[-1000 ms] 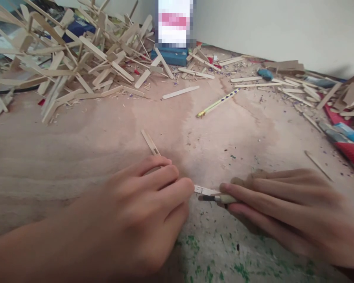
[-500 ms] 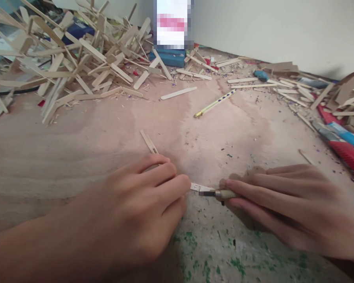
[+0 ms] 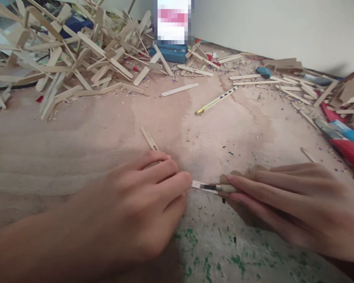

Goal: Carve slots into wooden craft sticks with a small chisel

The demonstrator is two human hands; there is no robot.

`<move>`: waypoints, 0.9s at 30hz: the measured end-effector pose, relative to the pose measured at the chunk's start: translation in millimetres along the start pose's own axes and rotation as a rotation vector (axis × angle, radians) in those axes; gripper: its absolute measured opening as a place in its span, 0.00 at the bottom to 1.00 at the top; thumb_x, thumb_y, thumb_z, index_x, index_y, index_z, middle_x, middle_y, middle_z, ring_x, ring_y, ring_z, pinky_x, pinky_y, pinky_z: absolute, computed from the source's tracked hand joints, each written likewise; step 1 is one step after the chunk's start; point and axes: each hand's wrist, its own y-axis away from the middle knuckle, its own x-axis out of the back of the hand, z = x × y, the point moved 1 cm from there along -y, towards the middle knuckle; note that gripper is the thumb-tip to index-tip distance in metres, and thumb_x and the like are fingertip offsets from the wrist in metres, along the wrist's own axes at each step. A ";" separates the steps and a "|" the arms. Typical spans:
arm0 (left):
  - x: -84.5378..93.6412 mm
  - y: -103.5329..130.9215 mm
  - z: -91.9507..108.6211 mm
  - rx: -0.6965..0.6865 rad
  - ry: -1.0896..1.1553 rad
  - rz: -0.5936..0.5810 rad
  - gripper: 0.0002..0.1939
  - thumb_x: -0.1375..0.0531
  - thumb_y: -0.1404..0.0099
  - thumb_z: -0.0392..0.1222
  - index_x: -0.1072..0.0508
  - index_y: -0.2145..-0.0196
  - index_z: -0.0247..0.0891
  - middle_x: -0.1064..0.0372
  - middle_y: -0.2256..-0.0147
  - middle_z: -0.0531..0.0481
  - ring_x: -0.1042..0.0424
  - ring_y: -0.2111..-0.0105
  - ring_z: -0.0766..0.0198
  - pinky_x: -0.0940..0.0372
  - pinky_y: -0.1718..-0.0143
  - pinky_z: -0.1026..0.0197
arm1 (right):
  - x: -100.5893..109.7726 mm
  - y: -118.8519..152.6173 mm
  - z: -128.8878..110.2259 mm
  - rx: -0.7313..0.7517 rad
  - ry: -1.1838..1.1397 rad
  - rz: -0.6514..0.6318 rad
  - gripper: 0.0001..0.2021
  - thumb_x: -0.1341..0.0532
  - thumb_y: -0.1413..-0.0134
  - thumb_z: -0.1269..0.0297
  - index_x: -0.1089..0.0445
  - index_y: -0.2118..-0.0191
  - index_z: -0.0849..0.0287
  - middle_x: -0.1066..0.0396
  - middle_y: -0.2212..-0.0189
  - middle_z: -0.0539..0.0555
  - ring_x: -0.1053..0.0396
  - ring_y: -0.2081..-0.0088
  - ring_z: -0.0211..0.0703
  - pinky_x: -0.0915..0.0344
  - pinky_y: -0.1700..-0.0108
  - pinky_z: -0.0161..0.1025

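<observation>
My left hand [image 3: 153, 196] is closed on a pale craft stick [image 3: 196, 184], whose marked end sticks out to the right of the fingertips. My right hand [image 3: 286, 200] grips a small chisel [image 3: 211, 188] by its light wooden handle, with the blade pointing left. The blade lies over the stick's marked end, and I cannot tell how deep it sits in the wood. Beyond my left fingers lies another craft stick with a small slot [image 3: 148, 137], its near end hidden by the hand.
A large heap of craft sticks [image 3: 106, 59] fills the back left. A yellow pencil [image 3: 215, 101] and a loose stick [image 3: 179, 89] lie mid-table. A blurred upright screen [image 3: 172, 23] stands on a blue block [image 3: 169, 53]. At right are more sticks and a red-handled tool [image 3: 349, 155].
The chisel blade has shifted slightly up and come into line over the stick's marked end. My left hand keeps its hold, and the view has moved slightly.
</observation>
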 end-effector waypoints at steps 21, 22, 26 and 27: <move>-3.3 3.7 3.2 0.015 0.058 0.030 0.19 0.42 0.20 0.26 0.18 0.68 0.36 0.24 0.66 0.48 0.25 0.63 0.55 0.25 0.51 0.46 | 3.0 -2.6 4.5 0.009 -0.028 -0.004 0.08 0.34 0.21 0.68 0.22 0.43 0.62 0.12 0.59 0.57 0.17 0.69 0.44 0.24 0.72 0.46; -4.1 4.1 3.8 0.017 0.064 0.029 0.19 0.41 0.20 0.27 0.19 0.68 0.36 0.24 0.66 0.48 0.25 0.63 0.55 0.26 0.50 0.46 | 3.2 -2.4 4.9 0.006 -0.033 -0.006 0.08 0.34 0.21 0.67 0.21 0.44 0.62 0.12 0.58 0.57 0.16 0.68 0.45 0.23 0.71 0.46; -5.3 5.1 3.5 0.021 0.050 0.047 0.19 0.42 0.19 0.28 0.19 0.67 0.37 0.24 0.66 0.49 0.27 0.64 0.57 0.27 0.51 0.48 | 5.8 -0.4 5.1 -0.098 -0.131 0.001 0.09 0.36 0.21 0.68 0.20 0.43 0.56 0.11 0.55 0.53 0.15 0.67 0.40 0.21 0.71 0.38; -5.4 5.3 2.6 0.030 0.047 0.041 0.18 0.42 0.18 0.28 0.18 0.66 0.37 0.24 0.65 0.50 0.27 0.64 0.57 0.27 0.52 0.49 | 6.2 0.3 4.8 -0.165 -0.156 0.007 0.11 0.36 0.21 0.68 0.19 0.41 0.53 0.11 0.55 0.51 0.15 0.67 0.39 0.23 0.72 0.36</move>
